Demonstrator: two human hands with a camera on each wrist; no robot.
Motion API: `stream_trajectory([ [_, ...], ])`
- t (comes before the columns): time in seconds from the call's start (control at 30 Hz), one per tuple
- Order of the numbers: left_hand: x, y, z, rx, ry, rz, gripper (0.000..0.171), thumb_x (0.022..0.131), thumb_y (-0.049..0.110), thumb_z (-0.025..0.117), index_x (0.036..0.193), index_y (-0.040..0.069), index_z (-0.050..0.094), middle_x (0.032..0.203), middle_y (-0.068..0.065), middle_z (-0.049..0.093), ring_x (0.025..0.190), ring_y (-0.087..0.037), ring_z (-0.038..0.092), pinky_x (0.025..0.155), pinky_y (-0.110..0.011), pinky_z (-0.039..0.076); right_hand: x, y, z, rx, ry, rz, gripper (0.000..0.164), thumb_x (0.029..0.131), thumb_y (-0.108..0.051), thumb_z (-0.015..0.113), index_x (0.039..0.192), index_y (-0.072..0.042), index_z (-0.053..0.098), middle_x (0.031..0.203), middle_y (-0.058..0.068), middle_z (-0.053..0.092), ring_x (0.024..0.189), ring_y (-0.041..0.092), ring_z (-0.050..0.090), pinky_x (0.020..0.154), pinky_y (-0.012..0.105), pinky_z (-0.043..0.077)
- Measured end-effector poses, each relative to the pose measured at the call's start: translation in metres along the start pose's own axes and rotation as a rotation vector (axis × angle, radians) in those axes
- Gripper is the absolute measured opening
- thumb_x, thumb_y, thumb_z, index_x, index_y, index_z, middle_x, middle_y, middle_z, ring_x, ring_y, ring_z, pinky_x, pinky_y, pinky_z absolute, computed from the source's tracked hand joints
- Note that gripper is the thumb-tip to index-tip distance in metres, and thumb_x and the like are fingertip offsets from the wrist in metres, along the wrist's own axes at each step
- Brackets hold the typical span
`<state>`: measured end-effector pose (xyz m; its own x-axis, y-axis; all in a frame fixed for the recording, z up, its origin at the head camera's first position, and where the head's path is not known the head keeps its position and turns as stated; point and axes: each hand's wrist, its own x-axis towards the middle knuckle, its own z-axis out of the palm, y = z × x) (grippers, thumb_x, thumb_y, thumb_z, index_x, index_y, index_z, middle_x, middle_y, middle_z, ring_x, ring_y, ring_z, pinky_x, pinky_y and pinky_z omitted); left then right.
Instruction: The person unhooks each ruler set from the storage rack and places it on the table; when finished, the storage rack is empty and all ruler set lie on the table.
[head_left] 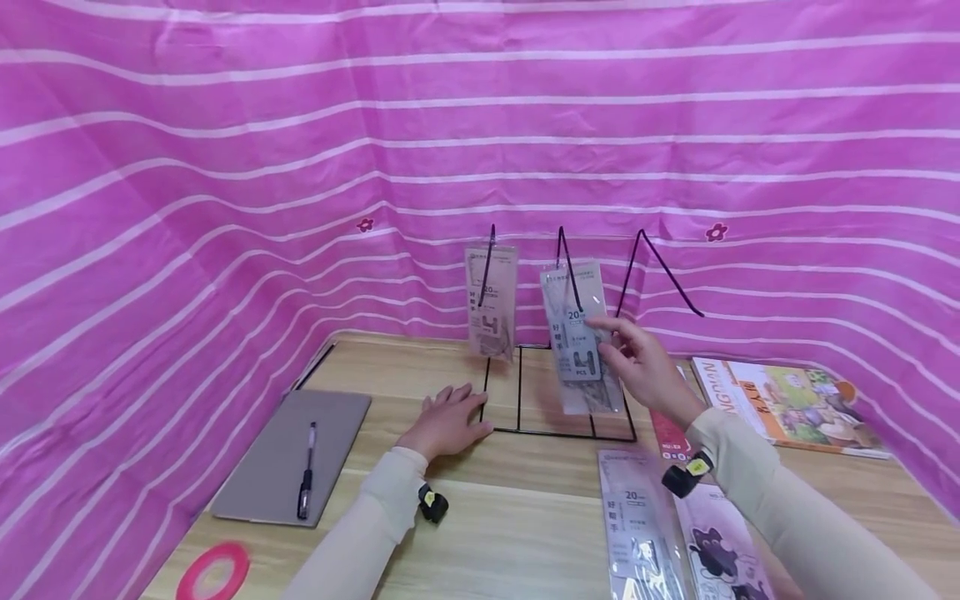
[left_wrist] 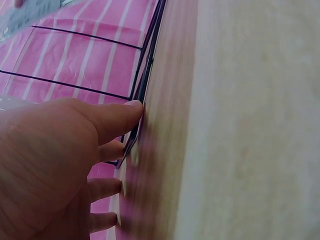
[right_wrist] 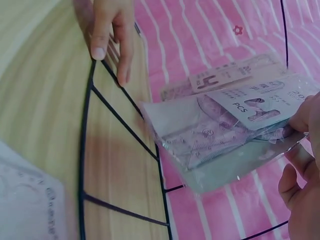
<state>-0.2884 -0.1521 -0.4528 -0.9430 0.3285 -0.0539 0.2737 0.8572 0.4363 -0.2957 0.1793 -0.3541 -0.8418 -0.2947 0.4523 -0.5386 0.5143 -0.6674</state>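
Note:
My right hand [head_left: 637, 362] pinches the right edge of a clear packet of rulers [head_left: 573, 333], whose card is printed "20" and "4 PCS". This packet hangs on the middle hook of a black wire rack [head_left: 517, 392]. In the right wrist view a set square shows through the plastic of the packet [right_wrist: 210, 145]. A similar ruler packet [head_left: 491, 304] is on the rack's left hook; the right hook [head_left: 670, 271] carries nothing. My left hand [head_left: 446, 419] rests at the rack's front left base corner, fingers extended, its thumb [left_wrist: 125, 117] against the base wire.
Another ruler packet [head_left: 641, 525] lies in front, beside a packet with black cat pictures [head_left: 720, 542]. Books [head_left: 795, 406] lie at the right. On the left are a grey notebook [head_left: 262, 450] with a pen [head_left: 307, 471] and a roll of pink tape [head_left: 213, 571]. Pink striped cloth [head_left: 480, 117] encloses the table.

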Motion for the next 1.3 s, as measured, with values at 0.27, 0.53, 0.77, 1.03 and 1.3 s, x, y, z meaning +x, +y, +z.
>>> stream_trajectory([
  [0.27,0.001,-0.002,0.002,-0.004,0.006,0.001,0.065,0.104,0.052,0.058,0.16,0.022,0.046,0.173,-0.013,0.03,0.16,-0.048,0.021,0.126,-0.076,0.01,-0.038,-0.015,-0.016,-0.075,-0.01,0.015,0.038,0.108,-0.009,0.058,0.144,-0.02,0.062,0.119,0.013,0.072,0.085,0.02,0.066,0.069,0.028,0.06],
  [0.53,0.0,-0.006,0.004,-0.004,-0.002,0.004,0.064,0.104,0.05,0.059,0.16,0.021,0.046,0.173,-0.014,0.03,0.16,-0.049,0.021,0.125,-0.078,0.01,-0.076,-0.032,-0.019,0.005,-0.055,-0.072,0.041,0.105,0.001,0.059,0.144,-0.013,0.062,0.11,0.007,0.069,0.079,0.009,0.061,0.06,0.027,0.057],
  [0.77,0.003,-0.002,-0.002,0.01,0.0,0.017,0.064,0.105,0.05,0.058,0.161,0.021,0.045,0.173,-0.015,0.03,0.16,-0.049,0.021,0.125,-0.078,0.011,-0.116,-0.054,-0.021,0.192,-0.152,-0.077,0.042,0.103,0.005,0.059,0.143,-0.006,0.06,0.106,0.003,0.072,0.078,0.011,0.067,0.067,0.028,0.061],
  [1.03,0.006,-0.001,-0.005,0.022,-0.013,0.015,0.066,0.105,0.052,0.057,0.162,0.022,0.043,0.174,-0.013,0.027,0.16,-0.048,0.019,0.126,-0.076,0.009,-0.154,-0.05,0.013,0.268,-0.336,0.218,0.038,0.104,-0.013,0.065,0.14,0.0,0.061,0.096,0.007,0.074,0.075,0.004,0.063,0.066,0.026,0.058],
  [1.3,0.005,-0.002,-0.004,0.018,-0.023,0.018,0.065,0.106,0.052,0.055,0.162,0.022,0.043,0.174,-0.014,0.027,0.16,-0.049,0.019,0.125,-0.077,0.01,-0.15,-0.034,0.042,0.11,-0.366,0.343,0.044,0.099,-0.016,0.071,0.137,0.004,0.063,0.112,0.012,0.074,0.08,0.004,0.065,0.067,0.023,0.056],
])
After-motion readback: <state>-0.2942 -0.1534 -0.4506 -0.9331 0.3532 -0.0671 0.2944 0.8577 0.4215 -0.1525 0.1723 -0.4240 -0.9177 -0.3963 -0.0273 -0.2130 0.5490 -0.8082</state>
